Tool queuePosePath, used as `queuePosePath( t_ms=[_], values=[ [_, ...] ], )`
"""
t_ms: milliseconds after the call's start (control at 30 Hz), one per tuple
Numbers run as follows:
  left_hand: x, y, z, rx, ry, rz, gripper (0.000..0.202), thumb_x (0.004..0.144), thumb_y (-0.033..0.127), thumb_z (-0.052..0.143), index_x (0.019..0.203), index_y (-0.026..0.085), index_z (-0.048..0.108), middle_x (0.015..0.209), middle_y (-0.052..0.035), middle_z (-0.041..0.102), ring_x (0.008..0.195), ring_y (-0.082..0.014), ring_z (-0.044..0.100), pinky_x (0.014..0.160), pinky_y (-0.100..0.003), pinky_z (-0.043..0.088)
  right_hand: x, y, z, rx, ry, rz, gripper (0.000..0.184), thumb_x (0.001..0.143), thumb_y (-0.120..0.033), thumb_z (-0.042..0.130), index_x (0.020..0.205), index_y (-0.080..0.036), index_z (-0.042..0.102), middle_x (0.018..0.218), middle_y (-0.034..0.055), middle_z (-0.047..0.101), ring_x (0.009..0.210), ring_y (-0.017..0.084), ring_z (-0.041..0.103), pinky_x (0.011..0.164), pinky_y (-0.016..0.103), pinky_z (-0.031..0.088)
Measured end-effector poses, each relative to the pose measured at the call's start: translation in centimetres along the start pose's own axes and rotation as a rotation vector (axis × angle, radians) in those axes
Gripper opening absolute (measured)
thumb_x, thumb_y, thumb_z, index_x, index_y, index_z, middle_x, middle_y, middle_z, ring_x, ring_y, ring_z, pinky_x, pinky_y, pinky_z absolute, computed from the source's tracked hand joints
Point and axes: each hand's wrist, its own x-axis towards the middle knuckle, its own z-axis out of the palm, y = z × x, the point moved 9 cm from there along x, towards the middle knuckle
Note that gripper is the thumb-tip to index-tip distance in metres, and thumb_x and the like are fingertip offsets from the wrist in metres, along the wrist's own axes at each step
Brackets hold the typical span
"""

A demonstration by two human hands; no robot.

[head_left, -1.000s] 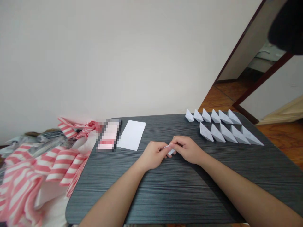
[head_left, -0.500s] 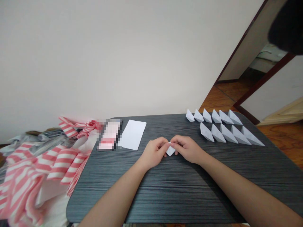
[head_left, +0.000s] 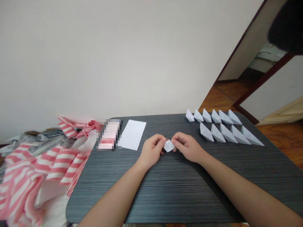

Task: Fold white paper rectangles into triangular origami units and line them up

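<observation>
A small folded piece of white paper (head_left: 169,146) is held just above the dark table (head_left: 151,189), pinched between both hands. My left hand (head_left: 153,148) grips its left side with thumb and fingers. On its right side, the thumb and fingers of my right hand (head_left: 187,146) are closed. The paper's lower edge comes to a point, and creases run up from there. Two rows of folded white paper boats (head_left: 229,134) stand at the table's right rear.
Flat white paper sheets (head_left: 133,135) lie left of my hands, beside a blurred-out phone-like object (head_left: 109,135). Red-and-white striped cloth (head_left: 62,162) is heaped past the table's left edge. A pale wall (head_left: 142,63) rises behind the table.
My hands have drawn slightly apart. The folded paper has spread wider and shorter, from a narrow diamond to a broader shape with creases showing.
</observation>
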Motion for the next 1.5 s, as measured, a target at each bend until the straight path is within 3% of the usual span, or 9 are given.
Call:
queuePosePath(
  t_ms=[133,400,700,800,1067,1233,1500],
  values=[
    [0.6,-0.6,-0.7,-0.233,0.068,-0.022,0.025,0.085,0.041,0.048,0.086,0.016,0.048,0.096,-0.0067,0.064,0.064,-0.0106,0.06,0.056,-0.024,0.05,-0.1,1.3,-1.0,0.097,0.112,0.063,0.016,0.091,-0.033,0.046,0.087,-0.019,0.051,0.062,-0.0008,0.061,0.047,0.01,0.049,0.049,0.023,0.041],
    [0.9,-1.3,-1.1,-0.527,0.123,-0.047,0.027,0.083,0.041,0.053,0.087,0.019,0.037,0.079,-0.0009,0.064,0.076,-0.0161,0.067,0.071,-0.033,0.055,-0.1,1.1,-2.0,0.22,0.236,0.019,0.016,0.091,-0.035,0.045,0.092,-0.019,0.049,0.073,0.0031,0.065,0.051,0.011,0.055,0.053,0.026,0.045],
    [0.6,-0.8,-0.7,-0.369,0.087,-0.023,0.021,0.085,0.038,0.049,0.087,0.021,0.038,0.091,-0.0038,0.067,0.073,-0.0147,0.066,0.069,-0.032,0.055,0.0,2.0,-0.9,0.196,0.115,0.074,0.021,0.085,-0.036,0.055,0.098,-0.019,0.051,0.069,0.001,0.062,0.056,0.013,0.058,0.049,0.024,0.044],
    [0.6,-0.8,-0.7,-0.398,0.079,-0.02,0.021,0.085,0.037,0.05,0.087,0.021,0.038,0.09,-0.0033,0.067,0.072,-0.0144,0.066,0.068,-0.032,0.055,-0.1,2.1,-0.7,0.101,0.066,0.102,0.019,0.085,-0.036,0.054,0.086,-0.018,0.057,0.065,0.0015,0.064,0.051,0.012,0.054,0.05,0.024,0.044],
    [0.8,-1.0,-0.5,-0.603,0.047,-0.081,0.028,0.082,0.041,0.055,0.086,0.019,0.037,0.073,-0.0006,0.064,0.074,-0.0173,0.068,0.072,-0.034,0.054,-0.1,2.1,-1.6,0.124,0.177,0.113,0.023,0.086,-0.04,0.052,0.079,-0.018,0.054,0.063,0.0022,0.067,0.047,0.012,0.053,0.048,0.025,0.042],
    [0.6,-0.9,-0.1,-0.458,-0.003,-0.071,0.028,0.082,0.037,0.056,0.095,0.017,0.045,0.072,-0.0032,0.066,0.069,-0.0179,0.067,0.067,-0.032,0.054,-0.2,2.1,-1.7,0.053,0.168,0.125,0.022,0.086,-0.038,0.052,0.076,-0.018,0.054,0.058,0.0015,0.065,0.049,0.013,0.055,0.05,0.025,0.043],
    [0.3,-0.8,0.0,-0.331,0.019,-0.07,0.022,0.085,0.035,0.052,0.087,0.014,0.048,0.069,-0.0054,0.069,0.06,-0.015,0.065,0.059,-0.029,0.053,-0.2,2.0,-1.4,0.145,0.158,0.124,0.024,0.087,-0.039,0.051,0.076,-0.018,0.054,0.058,0.0012,0.064,0.048,0.012,0.055,0.049,0.024,0.042]
  ],
)
